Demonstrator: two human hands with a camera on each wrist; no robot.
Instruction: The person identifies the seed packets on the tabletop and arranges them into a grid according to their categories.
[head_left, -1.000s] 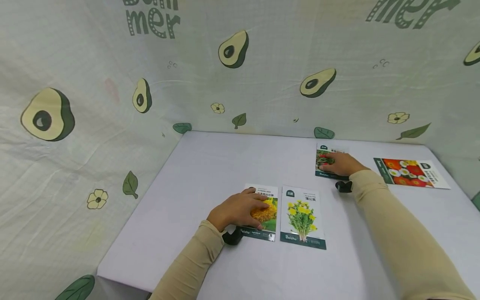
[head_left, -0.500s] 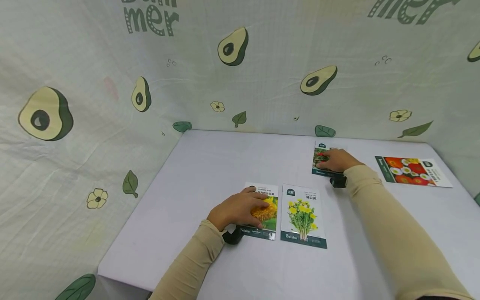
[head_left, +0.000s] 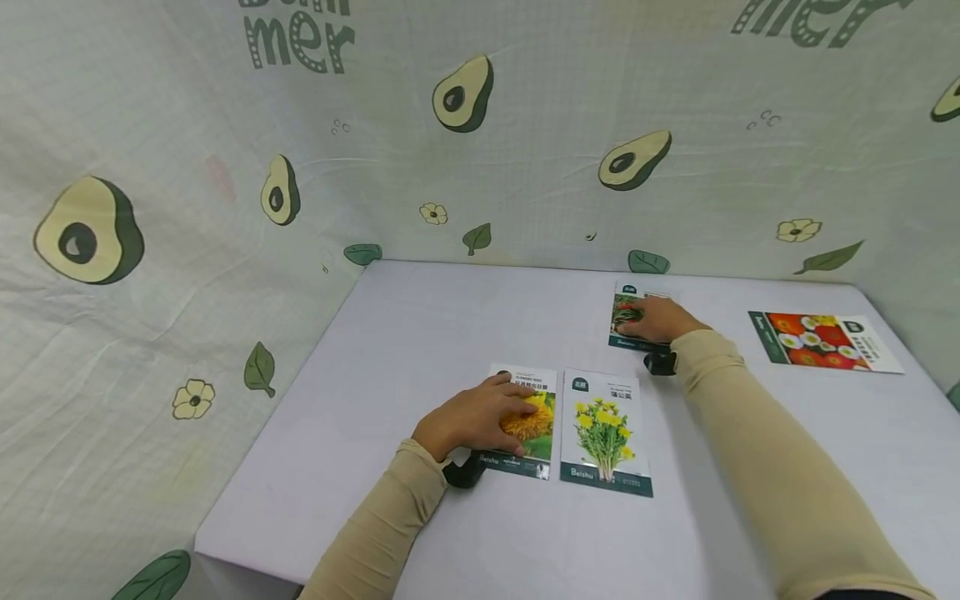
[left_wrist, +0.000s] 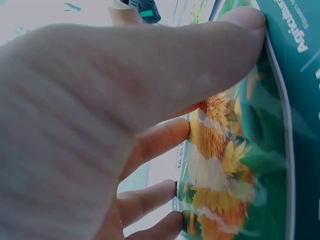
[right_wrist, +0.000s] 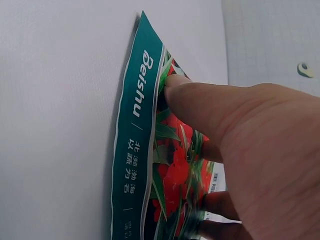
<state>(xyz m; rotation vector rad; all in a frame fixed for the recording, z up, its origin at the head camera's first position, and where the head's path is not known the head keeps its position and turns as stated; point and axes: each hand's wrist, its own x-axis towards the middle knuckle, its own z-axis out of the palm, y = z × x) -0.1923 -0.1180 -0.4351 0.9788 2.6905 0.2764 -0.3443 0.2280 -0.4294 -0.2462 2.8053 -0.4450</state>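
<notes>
My left hand rests on a seed packet with orange sunflower-like blooms. In the left wrist view its thumb and spread fingertips touch the glossy front. Just to its right lies a seed packet with yellow dandelions, flat and untouched. Further back, my right hand lies over a seed packet with red flowers, hiding much of it. The right wrist view shows the thumb and fingertips pressing on that packet's face, its green "Beishu" strip against the table.
A seed packet with red, orange and white flowers lies sideways at the right of the white table. Behind and left of the table hangs a cloth printed with avocados.
My right hand has slid the red-flower packet a little to the left along the back of the table. My left hand and the other packets have stayed put.
</notes>
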